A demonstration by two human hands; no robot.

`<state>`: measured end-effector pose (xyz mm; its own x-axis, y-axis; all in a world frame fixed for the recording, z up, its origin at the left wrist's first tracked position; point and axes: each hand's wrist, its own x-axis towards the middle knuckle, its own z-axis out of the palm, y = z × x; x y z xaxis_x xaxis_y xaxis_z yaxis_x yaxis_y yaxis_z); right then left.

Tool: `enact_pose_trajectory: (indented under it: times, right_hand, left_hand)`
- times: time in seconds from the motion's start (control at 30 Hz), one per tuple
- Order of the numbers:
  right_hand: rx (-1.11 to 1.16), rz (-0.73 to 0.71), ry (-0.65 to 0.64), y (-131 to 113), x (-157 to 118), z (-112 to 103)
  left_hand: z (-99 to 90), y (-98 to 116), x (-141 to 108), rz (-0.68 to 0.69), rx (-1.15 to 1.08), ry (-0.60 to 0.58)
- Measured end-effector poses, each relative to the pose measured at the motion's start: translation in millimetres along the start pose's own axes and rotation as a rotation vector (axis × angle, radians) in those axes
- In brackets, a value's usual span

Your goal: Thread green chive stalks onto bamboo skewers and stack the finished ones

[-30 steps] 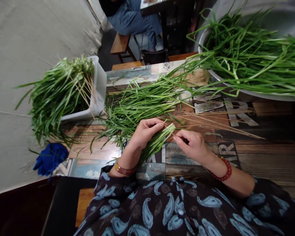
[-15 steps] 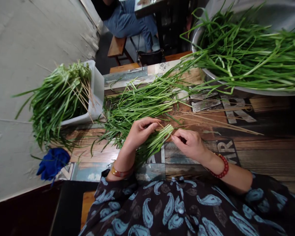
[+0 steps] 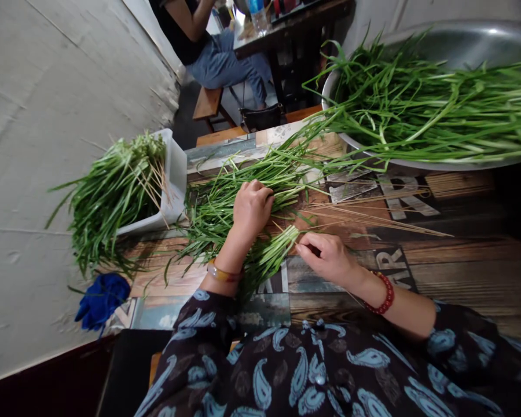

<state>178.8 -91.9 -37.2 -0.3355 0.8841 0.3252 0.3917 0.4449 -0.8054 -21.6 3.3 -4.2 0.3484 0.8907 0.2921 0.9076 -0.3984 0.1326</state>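
My right hand (image 3: 325,255) pinches the end of a thin bamboo skewer, mostly hidden, which runs through the pale ends of a small bunch of garlic chives (image 3: 273,255). The skewer's tip pokes out on the bunch's far left side. My left hand (image 3: 252,207) is over the loose pile of garlic chives (image 3: 226,194), its fingers curled down among the stalks. Those fingertips are partly hidden, with chives at them. Loose bamboo skewers (image 3: 386,222) lie to the right of the pile, beyond my right hand.
A metal basin (image 3: 473,43) heaped with chives stands at the back right. On the left, a white plastic bin (image 3: 177,174) holds skewered chives beside the wall. A blue cloth (image 3: 102,301) lies at the table's left edge. Someone (image 3: 226,63) sits at another table beyond.
My left hand has left the skewer tip and moved up and away onto the loose chive pile. My right hand keeps its pinch by the bunch. The view has tilted slightly.
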Motion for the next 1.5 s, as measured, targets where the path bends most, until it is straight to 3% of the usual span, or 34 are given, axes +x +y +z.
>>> enact_pose_trajectory:
  times: [0.13, 0.27, 0.4, 0.6, 0.7, 0.83, 1.03, 1.33, 1.5]
  right_hand:
    - [0.001, -0.005, -0.007, -0.2, 0.1, 0.1]
    - [0.007, -0.009, 0.007, 0.4, -1.2, 0.8]
    - [0.008, -0.017, 0.001, -0.1, -1.4, -0.3]
    - [-0.016, 0.000, -0.012, 0.0, -1.6, -1.0]
    - [-0.014, 0.010, -0.026, 0.2, -2.0, -1.0]
    - [-0.005, 0.003, -0.020, -0.8, -1.7, -1.9]
    - [-0.006, 0.003, -0.016, -3.1, -0.1, -3.6]
    - [-0.017, -0.007, -0.020, -1.2, 0.1, -2.1]
    - [-0.015, -0.023, 0.007, -0.9, -0.7, -1.3]
  left_hand:
    - [2.9, -3.8, 0.0, 0.002, -0.054, 0.062]
    - [-9.6, -1.8, -9.1, -0.027, -0.380, 0.173]
    - [-24.6, 5.0, -20.7, -0.152, -0.576, 0.137]
    - [-26.0, 4.2, -23.9, -0.151, -0.547, 0.138]
    - [-22.8, -1.1, -22.1, -0.141, -0.430, 0.120]
    - [-23.9, -3.0, -22.6, -0.105, -0.291, 0.190]
    - [-20.1, 0.4, -22.0, 0.144, -0.432, -0.123]
    - [1.0, 3.6, -10.2, 0.120, -0.014, -0.140]
    - [-9.1, 3.8, -15.2, 0.074, -0.274, -0.028]
